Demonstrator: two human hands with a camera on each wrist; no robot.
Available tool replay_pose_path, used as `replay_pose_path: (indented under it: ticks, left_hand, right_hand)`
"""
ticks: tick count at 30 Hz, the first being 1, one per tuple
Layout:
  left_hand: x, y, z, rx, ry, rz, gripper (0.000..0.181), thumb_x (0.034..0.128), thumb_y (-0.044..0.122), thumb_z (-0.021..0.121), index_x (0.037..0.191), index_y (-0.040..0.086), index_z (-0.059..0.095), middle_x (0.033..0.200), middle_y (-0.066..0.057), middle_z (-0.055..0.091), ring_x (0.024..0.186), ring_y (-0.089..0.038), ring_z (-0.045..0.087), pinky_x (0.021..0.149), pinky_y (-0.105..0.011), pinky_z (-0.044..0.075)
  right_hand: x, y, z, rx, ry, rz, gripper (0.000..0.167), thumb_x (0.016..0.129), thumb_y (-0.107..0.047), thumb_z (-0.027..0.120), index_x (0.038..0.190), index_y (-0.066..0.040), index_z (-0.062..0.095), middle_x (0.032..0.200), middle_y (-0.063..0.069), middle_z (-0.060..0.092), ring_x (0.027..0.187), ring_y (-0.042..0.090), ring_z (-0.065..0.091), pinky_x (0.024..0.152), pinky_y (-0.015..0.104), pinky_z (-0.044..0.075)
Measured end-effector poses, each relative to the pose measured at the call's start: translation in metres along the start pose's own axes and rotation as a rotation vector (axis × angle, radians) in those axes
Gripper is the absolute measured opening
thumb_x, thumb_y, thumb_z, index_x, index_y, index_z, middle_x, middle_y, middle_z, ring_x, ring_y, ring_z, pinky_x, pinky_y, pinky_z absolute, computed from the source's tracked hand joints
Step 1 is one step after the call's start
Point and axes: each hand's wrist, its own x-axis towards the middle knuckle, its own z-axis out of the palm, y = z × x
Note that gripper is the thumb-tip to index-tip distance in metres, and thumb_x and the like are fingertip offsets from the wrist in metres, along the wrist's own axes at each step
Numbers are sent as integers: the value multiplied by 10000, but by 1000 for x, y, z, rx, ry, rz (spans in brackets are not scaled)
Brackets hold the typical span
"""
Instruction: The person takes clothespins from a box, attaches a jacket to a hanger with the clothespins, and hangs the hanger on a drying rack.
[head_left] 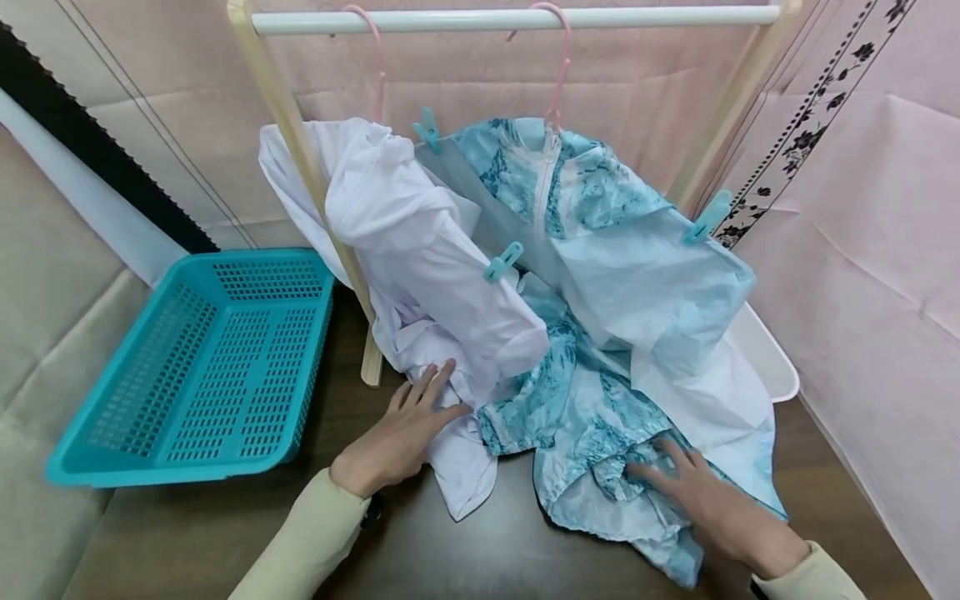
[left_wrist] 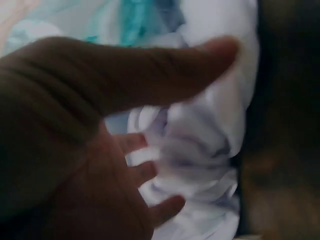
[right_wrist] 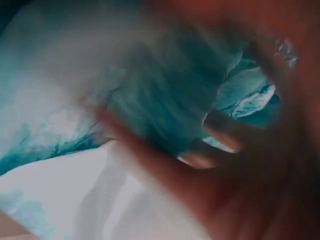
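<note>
A white garment (head_left: 408, 204) hangs on the left half of the rack, its lower end lying on the table. My left hand (head_left: 401, 433) is spread at that lower part, its thumb and fingers apart. A blue-and-white zipped jacket (head_left: 622, 267) with a marbled pattern hangs to the right, its hem bunched on the table. Over that hem is my right hand (head_left: 708, 500), fingers loosely extended; blur in the right wrist view hides the exact contact. Blue clothespins are on the clothes, one (head_left: 504, 261) on the white garment and another (head_left: 708, 218) on the jacket.
Two pink hangers, one left (head_left: 378, 75) and one right (head_left: 561, 67), hook over the white rod (head_left: 517, 21) of a wooden-legged rack. A turquoise basket (head_left: 247, 253) stands at the left. Part of a white tray (head_left: 776, 358) shows behind the jacket.
</note>
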Motion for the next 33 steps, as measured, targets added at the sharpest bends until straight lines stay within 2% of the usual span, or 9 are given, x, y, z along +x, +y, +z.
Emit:
replay_pose_path:
  ticks: [5,9,14,17,20,24,26,29,33]
  left_hand:
    - [21,-7,11,139,83,-21,391,801,-103,765,1068,178,717,1633,-202,285,1486,-465,296,1111,-692,292]
    - [41,-9,18,254,237,8,185,874,-27,737,846,145,676,1402,-170,515,1233,-377,497,947,-603,404]
    - [69,-12,18,358,364,-16,55,957,66,670,927,88,710,1102,-125,633,904,-313,614,680,-479,465]
    - [86,-14,17,303,384,-92,55,951,62,652,970,63,704,1035,-144,638,811,-316,640,615,-471,510]
    - [99,-14,19,227,437,-163,88,951,52,624,1003,35,692,1060,-179,636,787,-334,648,569,-480,543]
    - [98,-8,25,202,479,-188,155,944,57,641,1086,4,672,1158,-220,607,916,-358,629,611,-466,568]
    - [86,0,25,219,424,-187,305,910,115,719,1182,8,629,1251,-236,564,1068,-376,592,776,-471,573]
    - [62,18,23,226,238,-202,795,818,317,863,1458,76,457,1529,-263,375,1391,-439,411,1089,-584,417]
    - [52,35,28,171,23,-249,1188,771,539,855,1652,280,101,1715,-201,-31,1569,-490,35,1170,-758,165]
  right_hand:
    - [45,10,-7,-105,318,-130,508,668,259,654,940,-169,629,839,-24,550,723,116,526,567,269,416]
    - [85,0,-19,-6,616,23,394,647,270,505,792,-95,469,710,25,418,634,140,356,554,285,310]
    - [145,-17,-38,120,866,176,227,779,212,394,843,4,456,735,166,436,635,269,372,577,387,337]
    - [184,-22,-40,156,811,218,231,860,151,423,1048,74,532,908,283,543,775,409,534,661,495,454]
    - [208,-27,-34,179,593,201,406,951,52,467,1354,92,442,1188,361,528,1038,477,567,830,546,502]
    - [195,-42,-34,219,349,166,548,1058,-133,484,1534,50,282,1452,367,399,1362,527,409,1081,585,423]
    - [170,-52,-39,216,343,182,614,1062,-245,538,1558,31,304,1553,362,318,1475,572,244,1159,657,323]
    - [126,-66,-43,199,356,267,752,1018,-474,589,1596,-73,324,1650,345,139,1494,643,16,1106,813,197]
    - [104,-71,-35,223,278,396,960,927,-722,533,1653,-232,142,1643,368,-131,1419,730,-91,934,910,234]
